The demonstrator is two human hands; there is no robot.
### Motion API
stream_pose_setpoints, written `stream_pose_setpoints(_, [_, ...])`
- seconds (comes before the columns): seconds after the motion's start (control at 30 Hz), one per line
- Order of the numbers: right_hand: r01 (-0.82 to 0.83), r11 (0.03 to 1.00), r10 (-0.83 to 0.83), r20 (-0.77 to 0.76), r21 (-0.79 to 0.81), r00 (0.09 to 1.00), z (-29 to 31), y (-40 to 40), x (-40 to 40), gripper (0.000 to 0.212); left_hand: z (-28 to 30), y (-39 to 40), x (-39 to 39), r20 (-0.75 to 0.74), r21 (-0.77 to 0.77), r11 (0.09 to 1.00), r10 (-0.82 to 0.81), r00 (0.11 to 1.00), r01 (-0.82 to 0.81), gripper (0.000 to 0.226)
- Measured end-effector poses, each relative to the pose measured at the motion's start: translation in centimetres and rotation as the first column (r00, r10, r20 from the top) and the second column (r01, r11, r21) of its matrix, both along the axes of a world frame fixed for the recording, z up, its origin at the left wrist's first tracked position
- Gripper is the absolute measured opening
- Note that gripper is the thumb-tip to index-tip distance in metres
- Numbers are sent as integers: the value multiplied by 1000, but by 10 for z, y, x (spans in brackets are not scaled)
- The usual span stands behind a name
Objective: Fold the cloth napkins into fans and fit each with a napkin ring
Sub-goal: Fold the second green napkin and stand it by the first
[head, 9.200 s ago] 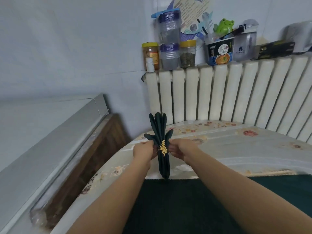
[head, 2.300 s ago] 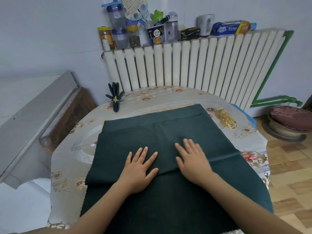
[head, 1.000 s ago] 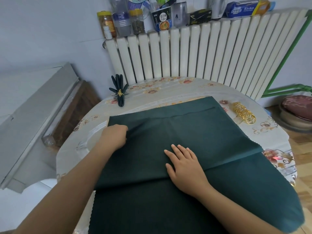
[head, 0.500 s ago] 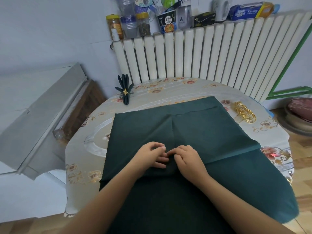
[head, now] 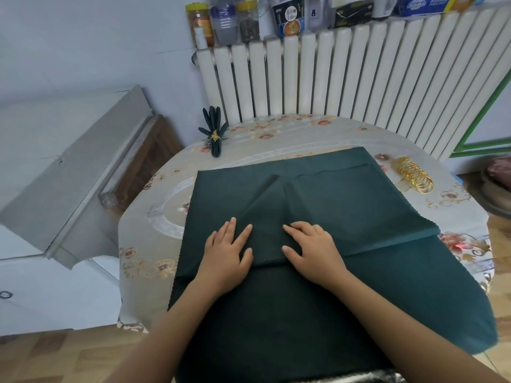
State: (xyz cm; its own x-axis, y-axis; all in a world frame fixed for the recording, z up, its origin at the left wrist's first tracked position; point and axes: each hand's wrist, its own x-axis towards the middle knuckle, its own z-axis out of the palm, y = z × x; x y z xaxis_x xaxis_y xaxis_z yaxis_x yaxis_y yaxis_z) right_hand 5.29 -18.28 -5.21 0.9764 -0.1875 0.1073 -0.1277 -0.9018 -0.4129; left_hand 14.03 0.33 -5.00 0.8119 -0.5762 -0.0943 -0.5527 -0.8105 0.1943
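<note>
A dark green napkin [head: 356, 200] lies spread on top of a stack of the same cloth, with a raised pleat running down its middle. My left hand [head: 225, 255] lies flat on the near edge of the napkin, left of the pleat. My right hand [head: 313, 250] presses flat on the napkin to the right of it. A finished fan napkin with a gold ring [head: 214, 134] stands at the table's far left. Several loose gold napkin rings [head: 413, 175] lie in a pile at the right.
The round table [head: 154, 244] carries a floral plastic cover. A white radiator [head: 331, 78] stands behind it, with jars and boxes [head: 249, 20] on top. A grey cabinet [head: 69, 172] stands to the left, a cushioned stool [head: 497, 186] at the right.
My hands were curled together at the napkin's middle half a second ago. Now both lie flat and apart, and a pleat has risen between them.
</note>
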Motion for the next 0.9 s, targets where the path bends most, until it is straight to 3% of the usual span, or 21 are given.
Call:
stream_pose_setpoints(0.4, [-41, 998, 42, 44, -37, 998, -3, -2, -4, 60, -2, 5, 9, 20, 96, 989, -113, 993, 110, 76])
stream_pose_setpoints(0.5, [-36, 997, 38, 27, -66, 999, -3, 1, -5, 58, -3, 7, 9, 15, 111, 988, -113, 993, 111, 69])
stream_pose_setpoints(0.63, [36, 993, -18, 152, -112, 988, -9, -3, -19, 52, -1, 6, 7, -4, 101, 988, -118, 993, 118, 84])
stream_pose_setpoints(0.77, [42, 994, -29, 126, -102, 992, -8, -11, -28, 47, 4, -12, 11, -30, 112, 985, -131, 991, 134, 64])
stream_pose_setpoints(0.9, [40, 990, -25, 115, -137, 993, -8, -11, -27, 46, 7, -65, 32, -84, 92, 969, -223, 971, 231, 59])
